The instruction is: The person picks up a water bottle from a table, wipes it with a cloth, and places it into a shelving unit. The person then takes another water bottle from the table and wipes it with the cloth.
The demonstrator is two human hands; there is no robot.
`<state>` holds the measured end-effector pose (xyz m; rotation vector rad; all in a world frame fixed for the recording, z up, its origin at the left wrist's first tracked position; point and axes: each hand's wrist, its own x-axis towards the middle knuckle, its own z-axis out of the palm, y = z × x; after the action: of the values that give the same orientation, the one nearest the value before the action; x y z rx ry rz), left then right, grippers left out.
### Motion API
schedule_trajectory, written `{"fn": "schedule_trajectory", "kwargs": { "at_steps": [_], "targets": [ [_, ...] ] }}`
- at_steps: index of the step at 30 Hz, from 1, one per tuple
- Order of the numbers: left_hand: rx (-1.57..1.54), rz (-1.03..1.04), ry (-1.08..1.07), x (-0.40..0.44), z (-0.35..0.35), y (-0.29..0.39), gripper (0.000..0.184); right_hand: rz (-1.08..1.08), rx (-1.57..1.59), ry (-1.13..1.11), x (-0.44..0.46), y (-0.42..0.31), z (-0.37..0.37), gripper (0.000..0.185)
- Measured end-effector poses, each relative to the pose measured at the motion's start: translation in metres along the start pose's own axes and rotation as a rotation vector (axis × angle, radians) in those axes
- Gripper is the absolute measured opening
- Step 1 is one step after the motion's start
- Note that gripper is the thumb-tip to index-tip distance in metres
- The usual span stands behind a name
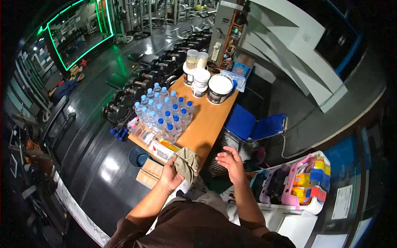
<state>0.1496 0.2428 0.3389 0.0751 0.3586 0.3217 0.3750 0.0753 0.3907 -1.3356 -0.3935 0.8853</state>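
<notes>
The person's left hand (170, 177) gripped a crumpled olive-grey cloth (188, 163) at the near end of the wooden table (211, 120), the thumb against its edge and the other fingers largely hidden. The right hand (232, 165) was raised just off the table's right side, its fingers parted and loosely bent, with nothing in them. Beside the cloth was a white QR-code sign (162, 151), with a red mark near one corner; any wording on it was too small to read. Beyond it stood clear plastic bottles (162, 113), capped in pale and darker blue. Farther back, white tubs (220, 84) carried dark labels with illegible print. Cardboard boxes (147, 179) below the table end bore printing, also illegible. To the right, yellow packets (301, 180) sat by a pink basket (287, 186), near a white printed sheet (342, 201) whose lines were unreadable.
</notes>
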Motion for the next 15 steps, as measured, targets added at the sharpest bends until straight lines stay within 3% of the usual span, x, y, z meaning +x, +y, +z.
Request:
{"fn": "schedule_trajectory", "kwargs": {
  "at_steps": [10, 15],
  "targets": [
    [-0.082, 0.341, 0.108, 0.04, 0.02, 0.011, 0.057, 0.092, -0.14, -0.203, 0.192, 0.009, 0.011, 0.04],
    [-0.13, 0.56, 0.118, 0.074, 0.037, 0.001, 0.06, 0.021, -0.255, -0.322, 0.319, 0.051, 0.017, 0.04]
  ]
}}
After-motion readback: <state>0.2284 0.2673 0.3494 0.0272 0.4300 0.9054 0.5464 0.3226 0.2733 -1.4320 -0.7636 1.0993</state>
